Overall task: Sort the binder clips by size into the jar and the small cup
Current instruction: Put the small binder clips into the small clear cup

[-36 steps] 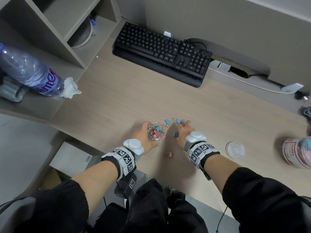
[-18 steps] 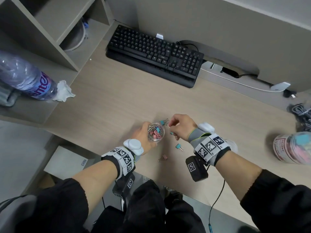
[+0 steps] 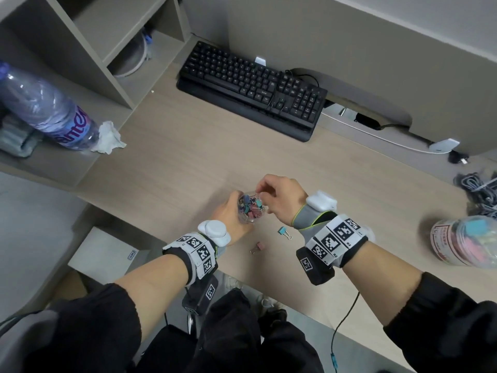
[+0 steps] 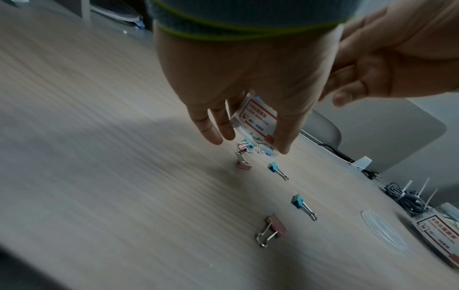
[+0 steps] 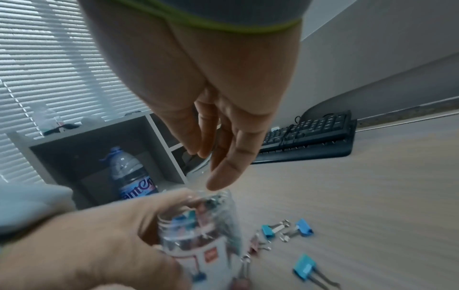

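- Left hand (image 3: 231, 214) grips a small clear jar (image 3: 250, 208), frame centre, part-filled with clips.
- Right hand (image 3: 279, 197) is over the jar mouth, fingertips bunched; whether they pinch a clip, cannot tell.
- Blue clip (image 3: 284, 232) and pink clip (image 3: 257, 247) lie on the surface (image 3: 188, 157) just below.
- Second jar (image 3: 468, 243) at right edge.

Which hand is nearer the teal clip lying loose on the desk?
Right. The right hand hovers over the small cup, just above the teal clip; the left hand grips the cup on its far side.
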Motion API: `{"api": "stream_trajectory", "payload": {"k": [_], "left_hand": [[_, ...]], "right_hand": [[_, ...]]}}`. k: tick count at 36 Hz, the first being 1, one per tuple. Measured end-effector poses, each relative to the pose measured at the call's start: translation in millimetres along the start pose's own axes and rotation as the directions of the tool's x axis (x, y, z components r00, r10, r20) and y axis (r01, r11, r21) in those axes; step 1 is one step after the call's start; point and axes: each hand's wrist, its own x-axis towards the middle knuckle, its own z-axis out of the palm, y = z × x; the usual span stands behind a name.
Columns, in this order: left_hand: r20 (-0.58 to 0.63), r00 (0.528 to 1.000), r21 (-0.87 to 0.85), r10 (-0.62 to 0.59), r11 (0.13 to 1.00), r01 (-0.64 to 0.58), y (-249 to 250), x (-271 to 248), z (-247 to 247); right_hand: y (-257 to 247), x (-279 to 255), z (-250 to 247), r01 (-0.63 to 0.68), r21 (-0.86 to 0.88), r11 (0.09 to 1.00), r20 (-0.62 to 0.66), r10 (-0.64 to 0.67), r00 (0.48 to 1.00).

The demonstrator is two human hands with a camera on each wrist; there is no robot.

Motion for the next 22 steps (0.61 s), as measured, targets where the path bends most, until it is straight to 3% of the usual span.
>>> {"api": "stream_trajectory", "payload": {"k": [3, 7, 14, 22], "left_hand": [[-0.014, 1.0, -0.034, -0.007, 0.999, 0.007, -6, -4, -3], [-0.033, 0.999, -0.036, -0.025, 0.999, 0.024, -14, -9, -8], [-0.045, 0.997, -0.083, -0.064, 0.995, 0.061, -27, -19, -8], [-0.051, 0.995, -0.038, -0.088, 0.996, 0.086, -33, -23, -12]], "right_hand": [[14, -5, 2, 0.008, -0.124, 0.992, -0.001, -0.008, 1.0], [38, -14, 25, -0.07, -0.396, 0.916, 0.145, 0.138, 0.98], [44, -23, 68, 0.034, -0.58, 0.814, 0.353, 0.214, 0.911], [55, -10, 54, -0.062, -0.672, 0.738, 0.259, 0.313, 0.914]]}}
